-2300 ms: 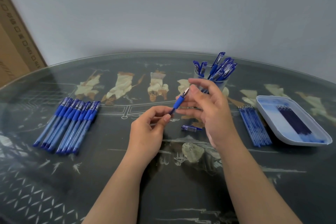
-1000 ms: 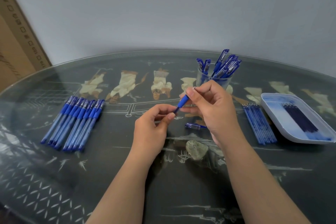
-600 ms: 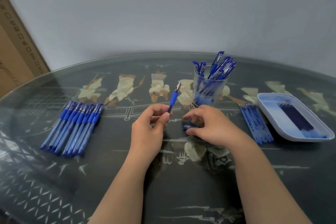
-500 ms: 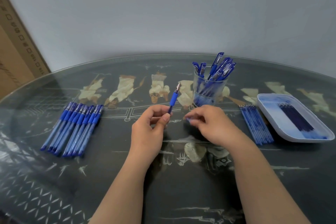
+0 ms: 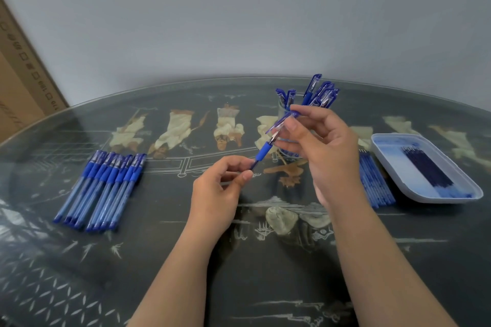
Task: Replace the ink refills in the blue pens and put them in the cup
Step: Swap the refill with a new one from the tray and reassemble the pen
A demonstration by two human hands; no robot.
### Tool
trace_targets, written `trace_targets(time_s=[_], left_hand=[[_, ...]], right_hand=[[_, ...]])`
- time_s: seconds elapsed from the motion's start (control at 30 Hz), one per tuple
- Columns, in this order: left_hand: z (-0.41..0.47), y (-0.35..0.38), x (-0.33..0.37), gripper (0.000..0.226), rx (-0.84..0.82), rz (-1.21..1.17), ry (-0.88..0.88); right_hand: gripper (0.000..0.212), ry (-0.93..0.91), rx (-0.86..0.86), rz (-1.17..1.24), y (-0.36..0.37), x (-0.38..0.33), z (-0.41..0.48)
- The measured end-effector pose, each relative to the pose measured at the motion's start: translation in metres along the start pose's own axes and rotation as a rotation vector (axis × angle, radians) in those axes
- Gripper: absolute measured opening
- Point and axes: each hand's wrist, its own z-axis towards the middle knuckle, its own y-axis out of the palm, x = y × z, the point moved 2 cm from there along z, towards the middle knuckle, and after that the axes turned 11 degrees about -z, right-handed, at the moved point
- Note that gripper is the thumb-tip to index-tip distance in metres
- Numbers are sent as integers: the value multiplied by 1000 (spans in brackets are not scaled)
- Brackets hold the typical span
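The left hand (image 5: 215, 194) pinches the lower barrel of a blue pen (image 5: 261, 154) between thumb and fingertips, tip angled up and away, while the right hand (image 5: 322, 151) grips a clear blue cap (image 5: 282, 121) at thumb and forefinger, right at the pen's metal tip (whether they touch is unclear). Behind the right hand stands the cup (image 5: 282, 108) of pens; a row of pens (image 5: 102, 186) lies left, loose refills (image 5: 376, 180) and a tray (image 5: 393, 167) right, all on the glass-topped table (image 5: 265, 273).

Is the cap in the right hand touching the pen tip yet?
Cannot tell. In the head view the cap in the right hand sits right at the pen tip; overlap hides any contact or gap.
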Motion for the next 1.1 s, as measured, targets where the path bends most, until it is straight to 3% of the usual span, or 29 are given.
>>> trace_targets(time_s=[0.47, 0.93, 1.1], left_hand=[[0, 0, 0, 26, 5, 23, 4], [-1, 0, -4, 30, 14, 1, -25], [-1, -2, -4, 30, 9, -28, -16]], right_hand=[[21, 2, -104, -142, 4, 8, -1], [7, 60, -89, -151, 7, 18, -2], [14, 47, -114, -154, 10, 17, -3]])
